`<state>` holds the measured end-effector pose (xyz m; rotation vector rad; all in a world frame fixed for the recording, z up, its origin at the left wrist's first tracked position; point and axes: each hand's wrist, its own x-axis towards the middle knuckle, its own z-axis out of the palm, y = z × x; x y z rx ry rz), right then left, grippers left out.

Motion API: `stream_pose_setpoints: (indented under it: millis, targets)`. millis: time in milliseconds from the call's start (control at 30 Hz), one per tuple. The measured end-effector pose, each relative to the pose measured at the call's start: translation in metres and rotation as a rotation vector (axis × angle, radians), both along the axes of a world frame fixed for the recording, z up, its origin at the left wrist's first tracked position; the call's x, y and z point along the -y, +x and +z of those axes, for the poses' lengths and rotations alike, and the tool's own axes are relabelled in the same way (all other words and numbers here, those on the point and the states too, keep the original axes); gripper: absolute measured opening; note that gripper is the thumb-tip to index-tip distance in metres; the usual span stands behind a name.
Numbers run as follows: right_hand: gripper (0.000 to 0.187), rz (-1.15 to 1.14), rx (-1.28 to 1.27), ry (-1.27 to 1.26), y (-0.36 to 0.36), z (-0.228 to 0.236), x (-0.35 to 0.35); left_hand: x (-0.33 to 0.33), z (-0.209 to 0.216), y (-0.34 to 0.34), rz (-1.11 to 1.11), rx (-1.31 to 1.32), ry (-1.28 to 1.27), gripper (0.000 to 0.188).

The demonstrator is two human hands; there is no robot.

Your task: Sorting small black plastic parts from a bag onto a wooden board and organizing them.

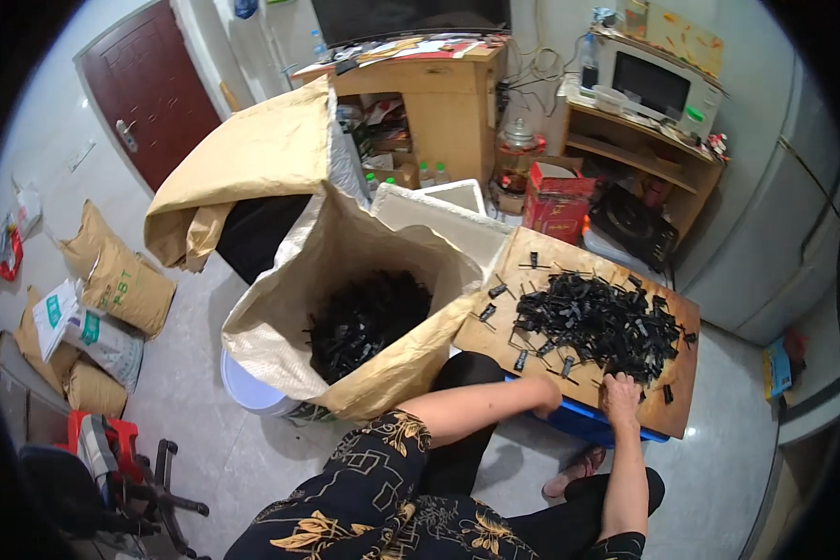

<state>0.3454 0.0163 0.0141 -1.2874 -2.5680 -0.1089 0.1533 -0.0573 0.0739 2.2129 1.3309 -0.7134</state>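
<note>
On the tan wooden board, small black plastic parts lie heaped; what my right hand, at their near edge, or left hand grips, I cannot tell; dragging could spill some.

Lone head-worn fisheye view, facing down and forward: heaped black parts near, reddish-brown door farther off.

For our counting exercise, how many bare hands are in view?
2: the left hand, partly hidden, by the near edge of the wooden board; the right hand at the near side of the black parts.
</note>
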Motion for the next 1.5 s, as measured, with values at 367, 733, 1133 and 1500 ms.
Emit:
stream_pose_setpoints:
  millis: [367, 733, 1133, 1500]
  targets:
    - [0.007, 0.02, -0.156, 0.12, -0.003, 0.0, 0.002, -0.041, -0.05, -0.047, 0.018, 0.199, -0.013, 0.033]
    - [0.014, -0.067, -0.171, -0.053, 0.002, 0.005, 0.0, -0.057, -0.037, -0.053, 0.24, 0.303, 0.192, 0.031]
    - [0.009, -0.095, -0.17, -0.171, 0.008, -0.001, 0.001, -0.054, -0.04, -0.057, 0.224, 0.435, 0.34, 0.032]
    - [0.02, 0.212, -0.301, -0.713, -0.047, 0.022, 0.022, -0.068, -0.005, -0.166, 1.336, 0.415, 0.969, 0.031]
